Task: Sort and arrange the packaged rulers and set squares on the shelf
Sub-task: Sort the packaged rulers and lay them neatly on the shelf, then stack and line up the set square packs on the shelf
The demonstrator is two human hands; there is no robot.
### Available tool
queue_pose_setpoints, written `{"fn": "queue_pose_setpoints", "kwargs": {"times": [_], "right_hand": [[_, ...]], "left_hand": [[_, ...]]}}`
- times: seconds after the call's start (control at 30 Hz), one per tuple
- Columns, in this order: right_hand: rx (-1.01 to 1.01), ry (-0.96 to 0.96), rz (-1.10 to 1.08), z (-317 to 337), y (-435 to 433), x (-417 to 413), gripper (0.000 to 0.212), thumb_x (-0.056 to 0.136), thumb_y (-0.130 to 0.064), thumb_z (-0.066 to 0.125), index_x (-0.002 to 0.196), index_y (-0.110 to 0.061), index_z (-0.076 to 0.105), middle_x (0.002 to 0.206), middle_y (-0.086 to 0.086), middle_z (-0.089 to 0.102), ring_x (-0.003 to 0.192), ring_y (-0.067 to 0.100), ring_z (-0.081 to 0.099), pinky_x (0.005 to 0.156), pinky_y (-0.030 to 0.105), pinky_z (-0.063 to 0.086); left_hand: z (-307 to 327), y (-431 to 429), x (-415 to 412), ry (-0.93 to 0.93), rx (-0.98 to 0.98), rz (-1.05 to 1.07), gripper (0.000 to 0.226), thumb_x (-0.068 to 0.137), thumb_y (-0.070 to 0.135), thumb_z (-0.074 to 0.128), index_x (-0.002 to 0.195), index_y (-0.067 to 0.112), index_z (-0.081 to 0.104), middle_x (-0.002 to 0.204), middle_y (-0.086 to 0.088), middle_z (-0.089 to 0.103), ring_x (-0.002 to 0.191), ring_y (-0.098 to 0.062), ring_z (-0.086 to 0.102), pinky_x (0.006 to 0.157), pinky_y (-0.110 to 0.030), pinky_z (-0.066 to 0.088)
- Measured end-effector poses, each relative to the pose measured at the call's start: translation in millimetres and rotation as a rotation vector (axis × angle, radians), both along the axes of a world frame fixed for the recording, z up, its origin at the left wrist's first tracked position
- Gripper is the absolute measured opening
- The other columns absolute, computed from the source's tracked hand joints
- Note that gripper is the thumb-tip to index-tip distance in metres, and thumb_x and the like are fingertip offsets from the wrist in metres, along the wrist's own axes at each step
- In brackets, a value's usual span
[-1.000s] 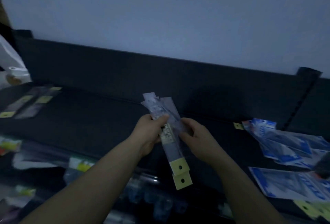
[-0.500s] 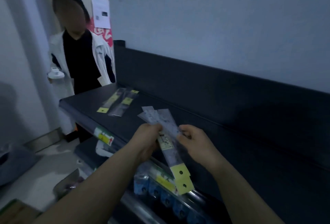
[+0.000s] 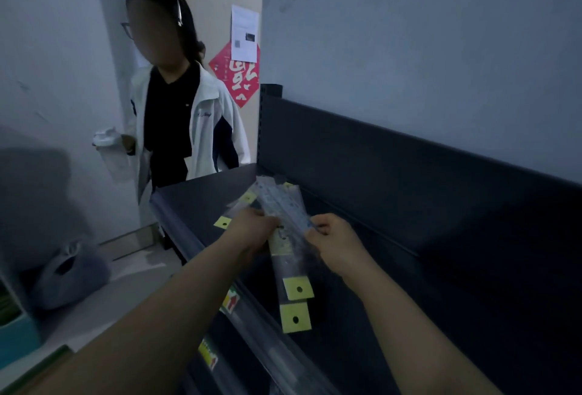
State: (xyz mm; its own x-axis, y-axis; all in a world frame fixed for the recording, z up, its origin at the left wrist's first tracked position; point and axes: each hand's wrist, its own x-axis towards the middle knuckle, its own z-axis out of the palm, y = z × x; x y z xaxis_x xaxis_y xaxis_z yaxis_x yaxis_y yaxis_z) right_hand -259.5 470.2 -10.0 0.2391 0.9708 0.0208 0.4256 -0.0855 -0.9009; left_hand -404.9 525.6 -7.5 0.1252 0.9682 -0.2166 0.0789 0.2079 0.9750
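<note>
Both hands are clamped on the goods. The left hand (image 3: 252, 232) grips one long edge and the right hand (image 3: 335, 245) pinches the other edge of a small bundle of clear-sleeved plastic rulers with yellow hang tabs (image 3: 285, 257). It's held just above the dark grey metal shelf (image 3: 195, 202), tabs toward the person. More sleeved rulers (image 3: 236, 209) lie flat just beyond. The bundle looks light, thin and slick, and the sleeves will likely slide apart, so squeezing mid-length across the stack seems safest.

held ruler packs (image 3: 283, 243) carried leftward, now above the loose packs (image 3: 236, 207) on the shelf (image 3: 195, 199)
</note>
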Motion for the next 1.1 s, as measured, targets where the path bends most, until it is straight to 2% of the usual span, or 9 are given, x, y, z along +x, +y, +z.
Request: {"fn": "queue_pose_setpoints", "kwargs": {"times": [0.1,0.2,0.33,0.47,0.57,0.63,0.73,0.87,1.1], "right_hand": [[-0.029,-0.022,-0.025,-6,28,-7,0.024,0.091,-0.018,0.057,0.115,-0.015,0.054,0.107,0.0,0.059,0.087,0.013,0.059,0.07,0.025,0.049],[-0.061,-0.031,-0.055,-10,56,-17,0.019,0.092,-0.019,0.056,0.11,-0.019,0.051,0.1,-0.003,0.056,0.086,0.013,0.058,0.075,0.029,0.05],[-0.078,-0.052,-0.131,-16,88,-34,0.023,0.093,-0.018,0.053,0.115,-0.017,0.049,0.102,-0.001,0.055,0.079,0.008,0.055,0.067,0.024,0.048],[-0.107,-0.184,-0.179,-21,108,-48,0.028,0.095,-0.018,0.048,0.122,-0.012,0.049,0.108,0.004,0.059,0.084,0.014,0.058,0.065,0.025,0.047],[-0.137,-0.367,-0.199,-22,114,-53,0.029,0.094,-0.021,0.051,0.121,-0.01,0.053,0.12,0.008,0.055,0.101,0.021,0.056,0.084,0.031,0.048],[-0.144,-0.447,-0.213,-18,112,-55,0.032,0.094,-0.024,0.052,0.122,-0.009,0.054,0.125,0.008,0.052,0.109,0.022,0.052,0.093,0.033,0.045],[-0.116,-0.601,-0.229,-11,104,-52,0.041,0.094,-0.031,0.053,0.13,-0.01,0.051,0.134,0.008,0.049,0.121,0.022,0.046,0.102,0.033,0.038],[-0.148,-0.745,-0.293,-5,86,-45,0.054,0.095,-0.038,0.05,0.142,-0.013,0.04,0.148,0.007,0.038,0.136,0.02,0.035,0.115,0.034,0.026],[-0.145,-0.814,-0.461,0,27,-41,0.051,0.097,-0.039,0.047,0.143,-0.019,0.037,0.146,-0.002,0.041,0.134,0.013,0.034,0.118,0.032,0.016]], "left_hand": [[-8,33,-11,0.134,0.062,0.007,0.018,0.089,0.012,0.064,0.073,0.003,0.062,0.081,-0.017,0.068,0.075,-0.031,0.067,0.068,-0.04,0.058],[-10,62,-23,0.318,0.165,0.001,0.036,0.087,0.018,0.067,0.057,0.009,0.047,0.054,-0.005,0.05,0.048,-0.016,0.05,0.044,-0.022,0.039],[-15,106,-35,0.503,0.33,-0.039,0.045,0.082,0.021,0.069,0.052,0.012,0.036,0.048,-0.001,0.034,0.041,-0.012,0.034,0.038,-0.022,0.024],[-18,141,-45,0.705,0.479,-0.174,0.037,0.088,0.025,0.062,0.061,0.013,0.039,0.059,-0.001,0.041,0.055,-0.016,0.043,0.045,-0.024,0.027],[-21,154,-52,0.903,0.616,-0.287,0.024,0.092,0.032,0.054,0.077,0.015,0.045,0.078,-0.003,0.052,0.081,-0.027,0.055,0.057,-0.028,0.035],[-21,158,-55,1.023,0.726,-0.342,0.022,0.092,0.035,0.05,0.1,0.015,0.056,0.104,-0.009,0.059,0.101,-0.032,0.054,0.073,-0.035,0.044],[-13,154,-52,1.045,0.84,-0.401,0.045,0.094,0.039,0.048,0.136,0.021,0.048,0.132,-0.005,0.053,0.119,-0.03,0.048,0.093,-0.039,0.042],[-4,143,-41,0.97,0.934,-0.503,0.05,0.093,0.046,0.05,0.138,0.026,0.047,0.139,0.0,0.051,0.124,-0.027,0.047,0.098,-0.039,0.04],[1,104,-12,0.839,1.056,-0.673,0.06,0.085,0.056,0.038,0.13,0.021,0.057,0.127,0.0,0.061,0.118,-0.024,0.054,0.098,-0.038,0.043]]}}
